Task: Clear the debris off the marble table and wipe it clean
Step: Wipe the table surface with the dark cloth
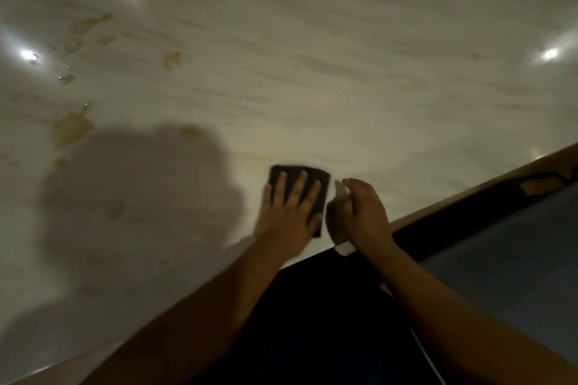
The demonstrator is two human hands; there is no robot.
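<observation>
A pale marble table (328,78) fills most of the view. My left hand (289,209) lies flat with spread fingers on a dark cloth (320,176) near the table's front edge. Right beside it, my right hand (364,212) curls round a pale object (340,189) whose white end (344,248) shows below the wrist at the table edge; what it is I cannot tell. Several yellowish-brown stains (72,130) mark the marble at the left, and a smaller one (172,59) lies farther back.
The table's brown wooden rim (469,194) runs diagonally from lower left to upper right. Beyond it at the right lies a blue-grey floor (516,253). My shadow (140,197) darkens the marble left of my hands. Ceiling lights glare off the marble.
</observation>
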